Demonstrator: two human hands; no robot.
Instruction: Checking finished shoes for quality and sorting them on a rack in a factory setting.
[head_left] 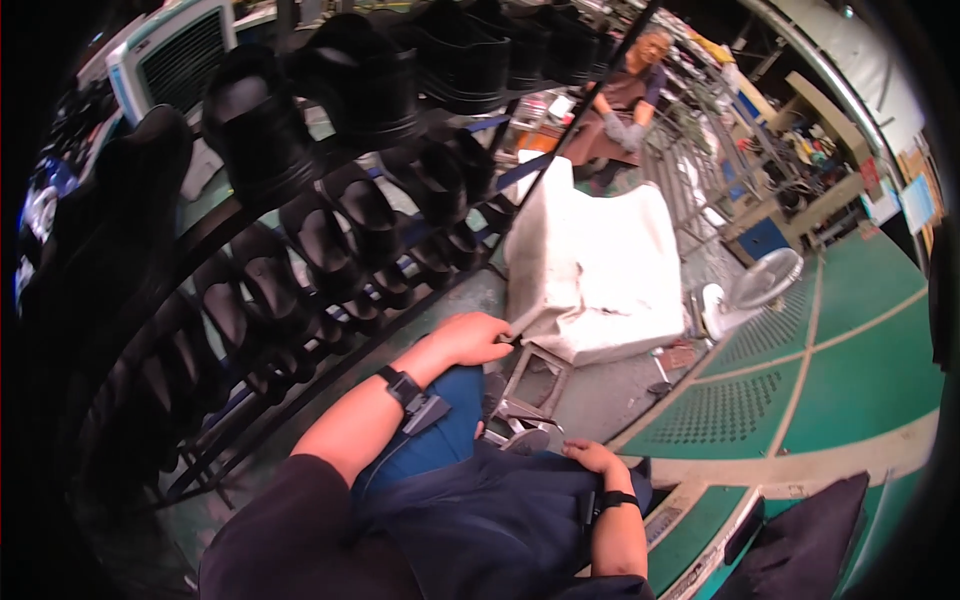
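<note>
One head-worn fisheye looks steeply down, close over the lap.

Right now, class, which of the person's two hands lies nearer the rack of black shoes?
The left hand, stretched forward beside the rack of black shoes; the right hand rests back on the dark apron.

Shoe rack point(300, 230) left, covered stool point(595, 270) ahead, fan point(760, 280) right of stool

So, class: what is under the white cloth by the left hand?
Under the white cloth a metal stool frame shows: its legs and part of the seat edge near the left hand. The cloth covers the seat top, so anything lying on it cannot be seen.
</note>
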